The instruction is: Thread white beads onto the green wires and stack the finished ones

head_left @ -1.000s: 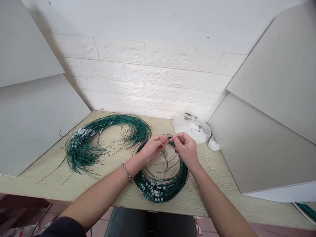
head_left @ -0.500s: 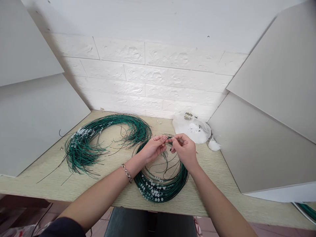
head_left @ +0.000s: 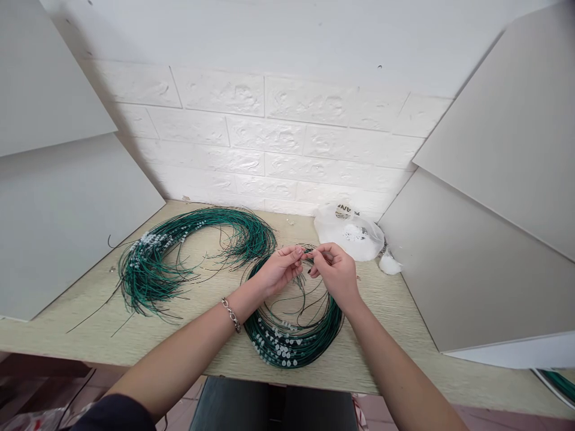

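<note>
A round coil of dark green cords (head_left: 323, 335) with small white beads lies at the table's front middle. Over its far side, my left hand (head_left: 282, 269) pinches something too thin to make out between thumb and finger. Facing it a short way to the right, my right hand (head_left: 335, 272) is also closed in a pinch, close to a thin cord. To the left lies a curved bundle of green cords (head_left: 215, 224), with white beads on its left part and loose ends spread out. Behind my right hand sits a clear plastic bag (head_left: 371, 239) with small white pieces.
The pale wooden table (head_left: 386, 347) ends at a white brick-patterned wall (head_left: 251, 131). Grey panels stand on the left (head_left: 67, 209) and right (head_left: 476, 257). A small white packet (head_left: 390, 263) lies beside the bag. More green cord (head_left: 561, 383) shows at the far right edge.
</note>
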Available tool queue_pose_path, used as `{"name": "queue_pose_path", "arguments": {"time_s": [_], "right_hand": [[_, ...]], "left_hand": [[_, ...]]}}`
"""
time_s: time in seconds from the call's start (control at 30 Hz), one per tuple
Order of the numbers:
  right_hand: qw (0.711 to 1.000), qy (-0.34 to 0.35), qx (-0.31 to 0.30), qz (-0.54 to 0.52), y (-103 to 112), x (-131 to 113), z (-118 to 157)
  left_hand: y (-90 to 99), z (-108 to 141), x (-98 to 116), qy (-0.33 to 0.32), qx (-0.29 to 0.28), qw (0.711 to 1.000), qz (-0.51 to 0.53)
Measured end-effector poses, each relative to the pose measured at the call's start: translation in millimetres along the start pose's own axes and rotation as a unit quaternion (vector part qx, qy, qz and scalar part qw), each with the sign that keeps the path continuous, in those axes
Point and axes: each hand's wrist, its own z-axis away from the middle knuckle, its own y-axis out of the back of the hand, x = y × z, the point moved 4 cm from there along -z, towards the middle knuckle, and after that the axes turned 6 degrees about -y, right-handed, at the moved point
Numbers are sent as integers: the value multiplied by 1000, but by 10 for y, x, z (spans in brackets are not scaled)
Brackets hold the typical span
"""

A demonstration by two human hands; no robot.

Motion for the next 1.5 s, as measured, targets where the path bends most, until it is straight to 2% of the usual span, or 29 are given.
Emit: {"name": "queue_pose_path", "arguments": {"time_s": [0.27, 0.57, 0.7, 0.8, 1.03, 1.2, 1.3, 1.4, 1.43, 1.5], "right_hand": [[1000, -13, 5, -1, 4, 33, -3], [1000, -19, -11, 14, -3, 66, -31], [998, -7, -26, 54, -7, 66, -42], [992, 21, -33, 119, -4, 53, -52], [954, 183, -20, 236, -15, -39, -44], [937, 230, -3, 265, -21, -86, 4], [955, 176, 15, 239, 5, -51, -17], [993, 17, -3, 117, 28, 82, -86], [997, -40, -20, 58, 17, 132, -102], [988, -131, -63, -57, -30, 208, -112]], "left_hand": [[17, -12, -9, -16, -15, 1000, -17], [37, -31, 17, -29, -8, 996, -87], [39, -36, 26, -40, -3, 992, -117], [57, -43, 39, -46, 5, 989, -143], [72, -43, 84, -40, 13, 982, -186], [69, -68, 114, -43, -7, 971, -234], [124, -99, 193, -73, 23, 960, -269], [189, -121, 308, -113, 75, 961, -241], [205, -125, 344, -124, 88, 963, -221], [227, -129, 403, -139, 108, 967, -182]]}}
